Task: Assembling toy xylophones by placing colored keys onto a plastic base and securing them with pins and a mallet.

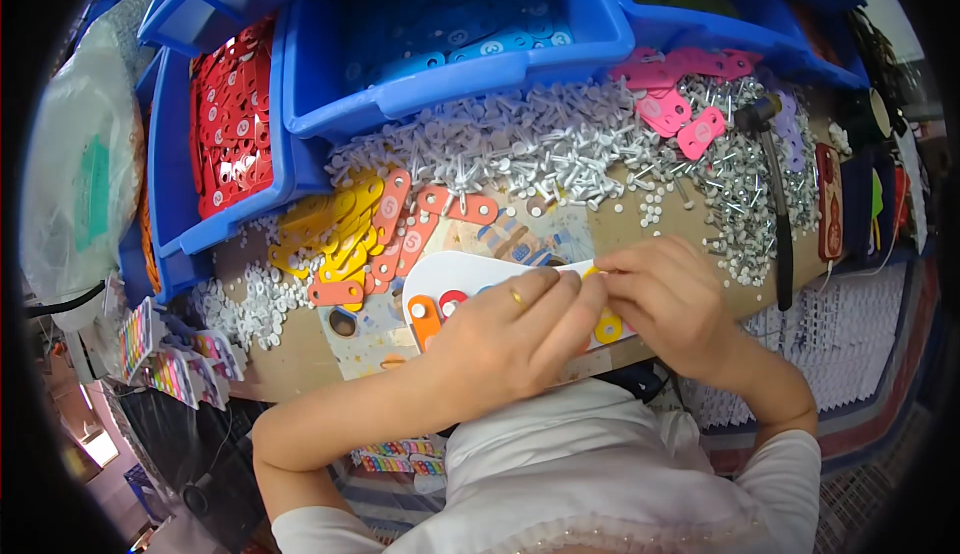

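Observation:
A white rounded board (455, 276) lies at the near edge of the worktable, with coloured tags fixed on it, an orange one (424, 318) at its left. My left hand (510, 339) presses down on the board's middle, a ring on one finger. My right hand (668, 299) meets it at the board's right end, fingertips pinched at a small yellow tag (608, 328). What the fingertips hold is mostly hidden.
Loose yellow tags (335, 226), orange tags (400, 224) and a heap of white rivets (560, 144) cover the table behind. Blue bins hold red tags (232, 114) and blue tags (480, 39). Pink tags (675, 104) and a black-handled hammer (775, 194) lie at right.

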A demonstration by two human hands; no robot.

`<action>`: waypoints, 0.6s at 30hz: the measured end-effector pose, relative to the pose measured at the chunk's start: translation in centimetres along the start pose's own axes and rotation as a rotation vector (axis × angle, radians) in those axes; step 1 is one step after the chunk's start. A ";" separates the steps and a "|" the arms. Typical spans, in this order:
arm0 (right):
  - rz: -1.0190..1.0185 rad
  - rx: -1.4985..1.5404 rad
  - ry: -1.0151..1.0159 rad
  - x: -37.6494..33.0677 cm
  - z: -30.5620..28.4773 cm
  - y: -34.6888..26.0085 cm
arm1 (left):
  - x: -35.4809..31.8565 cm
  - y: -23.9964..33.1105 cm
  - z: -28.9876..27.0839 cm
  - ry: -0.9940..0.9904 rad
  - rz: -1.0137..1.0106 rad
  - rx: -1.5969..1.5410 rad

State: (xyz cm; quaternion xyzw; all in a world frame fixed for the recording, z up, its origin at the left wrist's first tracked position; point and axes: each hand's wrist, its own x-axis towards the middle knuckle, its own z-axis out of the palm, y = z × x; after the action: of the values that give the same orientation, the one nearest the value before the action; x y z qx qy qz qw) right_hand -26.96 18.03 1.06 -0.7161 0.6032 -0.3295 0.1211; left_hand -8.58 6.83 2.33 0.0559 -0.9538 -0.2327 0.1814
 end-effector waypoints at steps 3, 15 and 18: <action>-0.089 -0.202 -0.016 -0.8 0.1 -1.2 | -0.9 0.3 0.6 0.024 0.084 0.153; -0.037 -0.301 -0.059 -2.3 0.4 -1.3 | 0.0 -1.5 -1.4 -0.126 -0.152 -0.191; -0.030 -0.162 -0.015 -1.9 -0.1 -0.7 | 0.0 -1.2 -1.3 -0.125 -0.119 -0.099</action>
State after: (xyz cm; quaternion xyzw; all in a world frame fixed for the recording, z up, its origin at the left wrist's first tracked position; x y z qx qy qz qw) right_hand -26.59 19.99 0.92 -0.7349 0.6163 -0.2760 0.0626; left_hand -8.07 5.24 2.82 0.0889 -0.9455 -0.2932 0.1100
